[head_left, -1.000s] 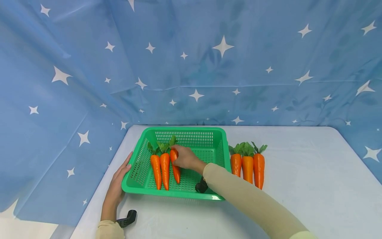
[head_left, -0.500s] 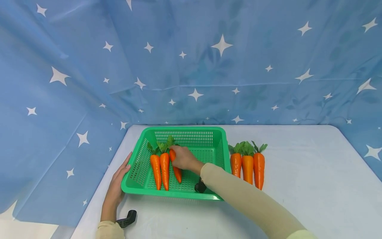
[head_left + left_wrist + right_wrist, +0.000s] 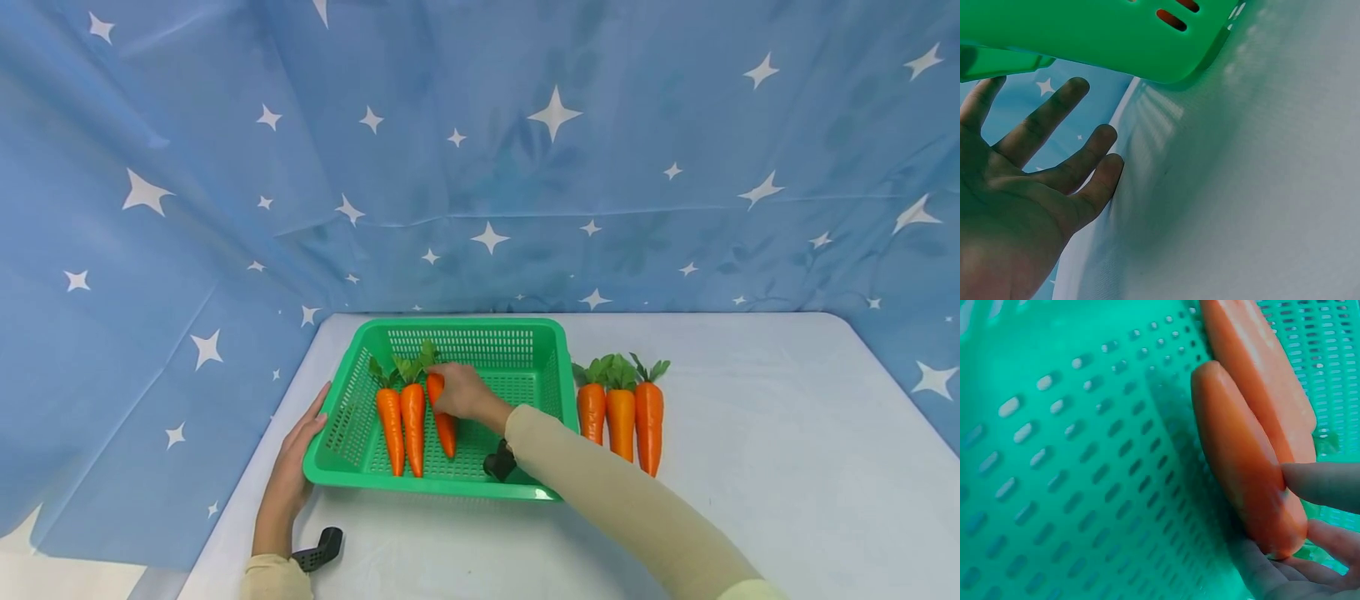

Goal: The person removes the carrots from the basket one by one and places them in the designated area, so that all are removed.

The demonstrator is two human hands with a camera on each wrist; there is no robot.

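In the head view a green slotted basket point(image 3: 450, 492) holds several orange carrots with leafy tops. My right hand point(image 3: 467, 392) reaches into it and grips the thick end of one carrot point(image 3: 446, 433), thumb and fingers on either side in the right wrist view point(image 3: 1241, 469). Left of it lie two more carrots, the nearer one point(image 3: 412, 429) and the outer one point(image 3: 391, 429), tips toward the front. My left hand point(image 3: 296, 458) rests against the basket's left side; its fingers are straight and spread under the rim in the left wrist view point(image 3: 1029, 169).
Outside the basket's right wall, three carrots point(image 3: 621, 417) lie side by side on the white table point(image 3: 765, 433), partly behind my right sleeve point(image 3: 600, 492). A blue curtain point(image 3: 480, 167) with white stars hangs behind and at the left.
The held carrot has swung slightly, its top shifting left toward the other carrots. My right hand keeps its grip, and my left hand stays at the basket's side.
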